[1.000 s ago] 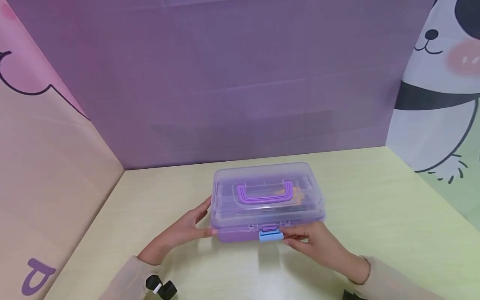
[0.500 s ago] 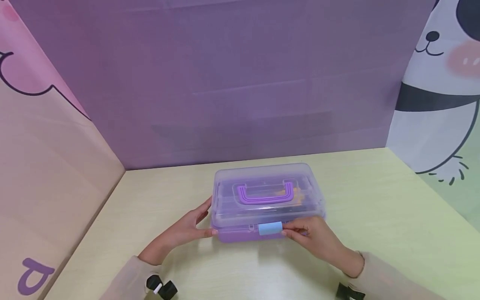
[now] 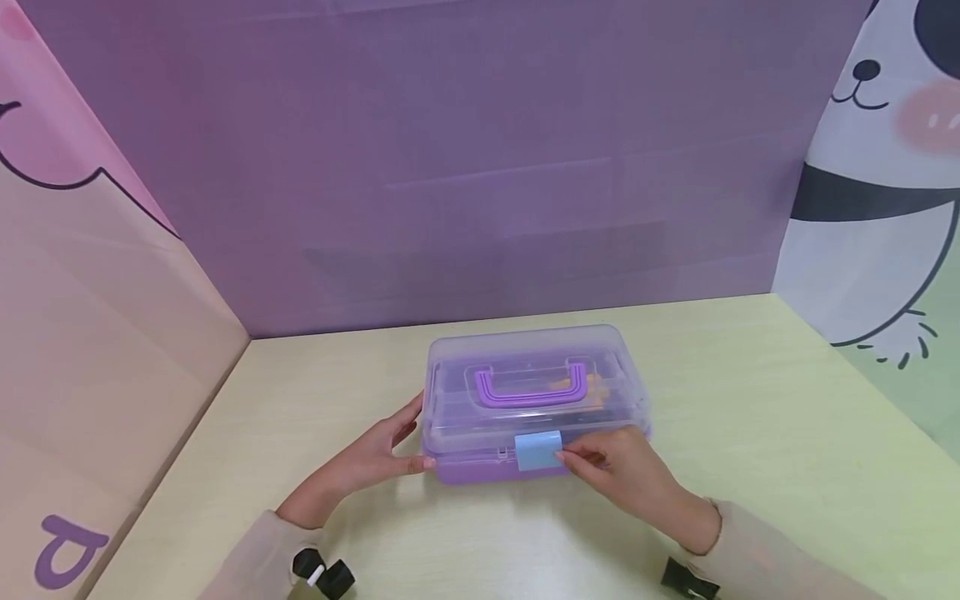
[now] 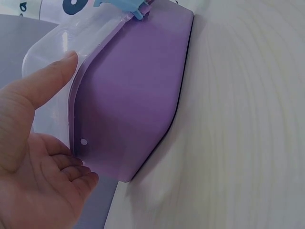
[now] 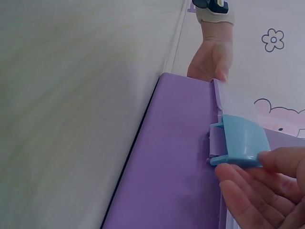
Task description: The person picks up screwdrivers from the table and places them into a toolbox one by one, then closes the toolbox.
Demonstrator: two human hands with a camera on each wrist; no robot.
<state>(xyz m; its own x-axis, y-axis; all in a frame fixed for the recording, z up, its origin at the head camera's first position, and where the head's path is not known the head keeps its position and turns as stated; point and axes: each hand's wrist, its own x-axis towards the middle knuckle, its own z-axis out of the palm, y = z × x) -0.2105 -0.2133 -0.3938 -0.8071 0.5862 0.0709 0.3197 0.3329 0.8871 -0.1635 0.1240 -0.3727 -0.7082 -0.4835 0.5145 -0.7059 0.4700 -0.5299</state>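
Observation:
A purple plastic storage box (image 3: pixel 472 472) with a clear lid (image 3: pixel 457 425) and a purple handle (image 3: pixel 531 402) sits on the table, lid down. My left hand (image 3: pixel 371 457) holds its left end; in the left wrist view the thumb lies against the lid's edge and the fingers curl at the box's side. At the front, my right hand (image 3: pixel 637 479) pinches the right edge of a light blue latch (image 3: pixel 534 452). The right wrist view shows the latch flap (image 5: pixel 245 138) lying up over the lid's rim, the thumb at its edge. Orange items (image 3: pixel 596 392) show blurrily through the lid.
The box stands on a pale wood-look table (image 3: pixel 337 375). Behind it rises a purple backdrop (image 3: pixel 480 167), with printed panels at the left (image 3: pixel 112 333) and right (image 3: pixel 862 250). Black straps with small devices (image 3: pixel 322 573) sit on both sleeves.
The blue latch has swung upward from jutting out at the front to lying against the lid's rim. My right hand has risen slightly with it. My left hand and the box stay put.

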